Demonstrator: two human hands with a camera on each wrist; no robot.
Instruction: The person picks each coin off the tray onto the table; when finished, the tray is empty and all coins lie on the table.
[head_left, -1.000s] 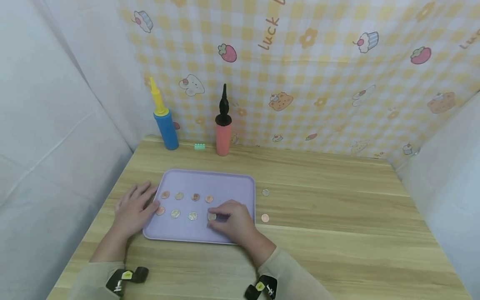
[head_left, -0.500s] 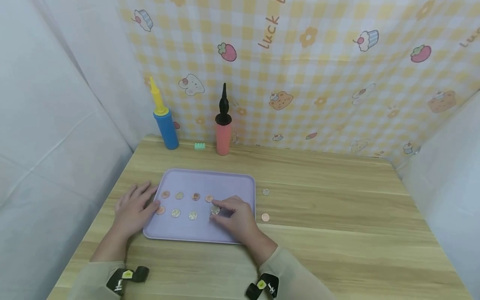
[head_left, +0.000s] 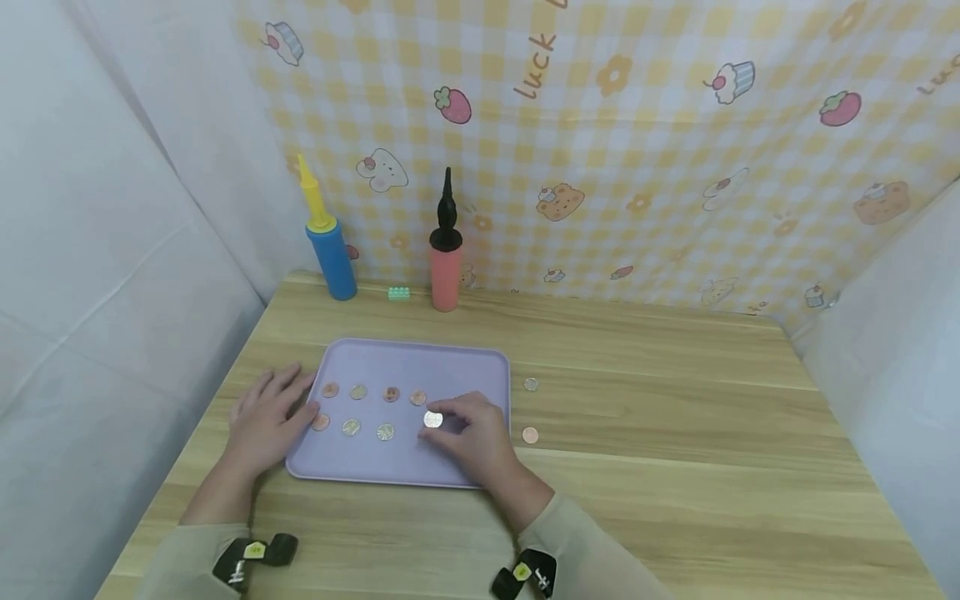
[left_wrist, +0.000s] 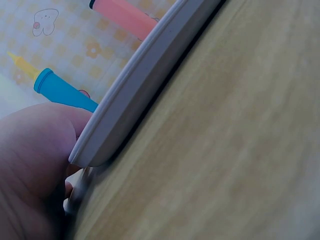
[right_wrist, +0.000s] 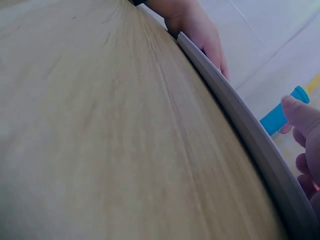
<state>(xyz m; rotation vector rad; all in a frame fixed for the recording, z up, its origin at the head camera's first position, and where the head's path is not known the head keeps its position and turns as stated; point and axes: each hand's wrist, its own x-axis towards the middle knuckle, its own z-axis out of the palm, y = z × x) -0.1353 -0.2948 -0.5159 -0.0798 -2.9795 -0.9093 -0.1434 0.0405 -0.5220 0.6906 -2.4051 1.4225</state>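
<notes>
Your right hand (head_left: 476, 429) pinches a silver coin (head_left: 432, 419) between thumb and fingertips, over the front right part of the purple tray (head_left: 405, 462); you cannot tell from here whether the coin touches the tray. Your left hand (head_left: 270, 417) grasps nothing: it lies relaxed at the tray's left edge, thumb by the rim, next to a copper coin (head_left: 321, 422). To the right of that one in the front row lie two silver coins (head_left: 351, 427). Behind them you have a row of four, copper, silver, copper, copper (head_left: 417, 397). Just beyond the tray's right side, a small silver coin (head_left: 531, 384) and a copper one (head_left: 530, 435) lie on the tabletop (head_left: 675, 417). At the back stand a blue pump (head_left: 333, 258) and a pink pump (head_left: 445, 279), a green block (head_left: 399, 293) between them, before a checked cloth (head_left: 637, 158).
</notes>
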